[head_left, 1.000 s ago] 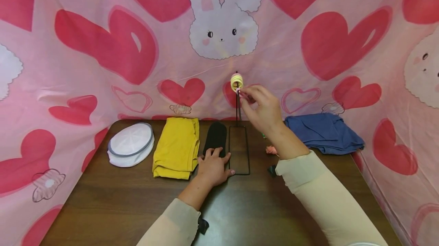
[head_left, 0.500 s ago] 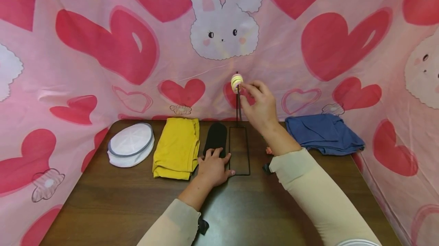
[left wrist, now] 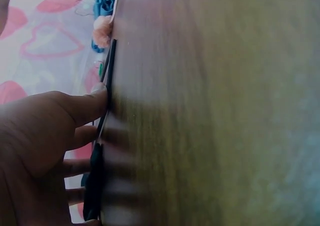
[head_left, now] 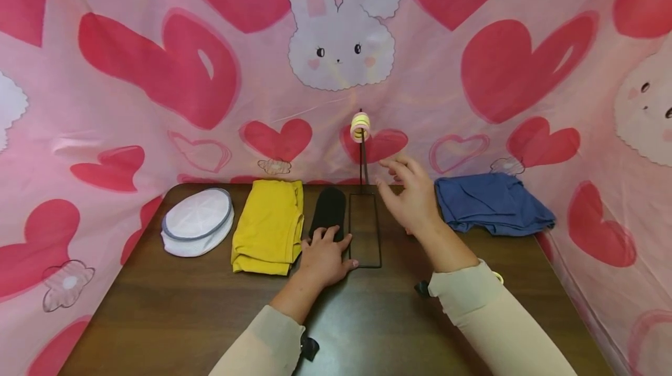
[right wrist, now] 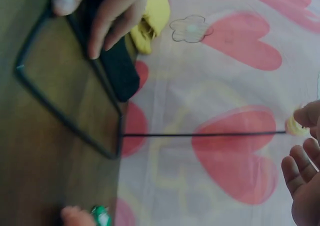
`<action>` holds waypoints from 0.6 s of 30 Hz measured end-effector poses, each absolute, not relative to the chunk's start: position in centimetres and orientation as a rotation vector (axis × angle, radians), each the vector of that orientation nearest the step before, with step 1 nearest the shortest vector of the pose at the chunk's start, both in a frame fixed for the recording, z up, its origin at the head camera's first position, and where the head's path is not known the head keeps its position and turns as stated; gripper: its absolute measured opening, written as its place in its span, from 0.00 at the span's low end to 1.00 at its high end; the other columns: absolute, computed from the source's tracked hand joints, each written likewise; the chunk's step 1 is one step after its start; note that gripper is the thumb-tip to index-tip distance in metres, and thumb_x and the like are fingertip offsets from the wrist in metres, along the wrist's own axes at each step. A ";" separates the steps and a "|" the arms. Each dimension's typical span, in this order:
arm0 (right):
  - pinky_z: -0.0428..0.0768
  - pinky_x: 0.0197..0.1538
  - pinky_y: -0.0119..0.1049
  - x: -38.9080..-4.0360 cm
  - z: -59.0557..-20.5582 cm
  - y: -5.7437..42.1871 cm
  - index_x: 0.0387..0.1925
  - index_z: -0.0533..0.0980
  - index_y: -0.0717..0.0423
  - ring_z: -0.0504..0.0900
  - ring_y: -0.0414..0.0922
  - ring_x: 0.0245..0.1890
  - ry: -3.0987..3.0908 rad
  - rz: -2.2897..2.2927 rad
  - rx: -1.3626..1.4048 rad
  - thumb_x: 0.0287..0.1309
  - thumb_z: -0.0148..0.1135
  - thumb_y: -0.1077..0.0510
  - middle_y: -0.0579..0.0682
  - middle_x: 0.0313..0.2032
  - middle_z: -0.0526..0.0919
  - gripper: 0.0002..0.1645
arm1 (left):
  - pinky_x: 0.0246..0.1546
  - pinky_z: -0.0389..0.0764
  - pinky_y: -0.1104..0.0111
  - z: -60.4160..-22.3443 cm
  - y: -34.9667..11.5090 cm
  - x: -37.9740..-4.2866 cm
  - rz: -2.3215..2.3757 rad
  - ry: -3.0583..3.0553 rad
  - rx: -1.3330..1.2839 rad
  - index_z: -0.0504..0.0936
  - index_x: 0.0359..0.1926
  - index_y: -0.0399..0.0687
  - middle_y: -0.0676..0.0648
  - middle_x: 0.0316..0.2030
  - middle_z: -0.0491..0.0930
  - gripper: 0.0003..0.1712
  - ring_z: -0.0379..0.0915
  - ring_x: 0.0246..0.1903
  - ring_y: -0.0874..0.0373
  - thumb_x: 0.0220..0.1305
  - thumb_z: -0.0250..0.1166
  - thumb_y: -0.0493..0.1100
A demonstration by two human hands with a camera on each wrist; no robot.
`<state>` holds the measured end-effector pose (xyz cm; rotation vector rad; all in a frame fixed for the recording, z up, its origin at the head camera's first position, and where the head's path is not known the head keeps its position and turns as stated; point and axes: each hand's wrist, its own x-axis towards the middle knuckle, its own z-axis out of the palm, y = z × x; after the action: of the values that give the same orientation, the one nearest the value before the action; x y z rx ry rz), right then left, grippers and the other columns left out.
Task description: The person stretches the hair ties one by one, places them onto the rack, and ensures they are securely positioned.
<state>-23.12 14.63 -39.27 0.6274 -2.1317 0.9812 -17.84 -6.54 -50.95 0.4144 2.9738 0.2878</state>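
A black wire stand (head_left: 379,236) has a rectangular base on the table and a tall upright. Yellow and pink ring-shaped bands, like hair ties, sit in a stack (head_left: 360,125) near the stand's top. My left hand (head_left: 322,259) lies with spread fingers on a black oblong piece (head_left: 329,207), its thumb touching the edge of the base. To the right of the upright, apart from it and lower than the bands, is my right hand (head_left: 412,195), fingers loosely bent and holding nothing. The right wrist view also has my right hand (right wrist: 305,166) at its edge.
Left of the black piece lie folded yellow cloth (head_left: 269,227) and a white round mesh item (head_left: 198,215) with a grey rim. Folded blue cloth (head_left: 493,204) is at right. A peach bundle (left wrist: 102,32) and a green item (right wrist: 101,216) lie right of the stand.
My right hand has let go of a pink band at the stack and moved down and right, away from the stand. My left hand has stayed in place.
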 end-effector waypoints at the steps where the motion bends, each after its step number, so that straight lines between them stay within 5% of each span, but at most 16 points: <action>1: 0.84 0.43 0.48 -22.8 -39.6 15.1 0.53 0.86 0.58 0.83 0.51 0.45 -2.150 0.981 0.623 0.56 0.75 0.62 0.56 0.51 0.82 0.21 | 0.64 0.60 0.32 -51.1 -6.6 -17.8 0.303 2.979 0.420 0.71 0.75 0.70 0.45 0.77 0.62 0.40 0.55 0.73 0.39 0.66 0.62 0.73; 11: 0.81 0.38 0.27 -19.6 -43.1 19.6 0.58 0.83 0.54 0.82 0.48 0.47 -2.307 0.972 0.575 0.59 0.74 0.60 0.52 0.55 0.83 0.24 | 0.67 0.55 0.33 -51.2 -7.9 -16.9 0.453 3.081 0.480 0.74 0.74 0.67 0.44 0.75 0.64 0.39 0.56 0.73 0.41 0.66 0.65 0.70; 18: 0.77 0.52 0.57 -17.0 -44.9 22.9 0.59 0.81 0.57 0.78 0.58 0.58 -2.396 0.899 0.541 0.57 0.77 0.59 0.57 0.57 0.81 0.28 | 0.69 0.54 0.32 -50.1 -10.1 -16.1 0.572 3.150 0.489 0.73 0.75 0.62 0.43 0.75 0.64 0.43 0.56 0.75 0.41 0.63 0.67 0.71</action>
<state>-17.03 22.90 -44.85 0.5412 -2.3963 0.8990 -16.15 -10.10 -50.05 0.4887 3.1503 0.5715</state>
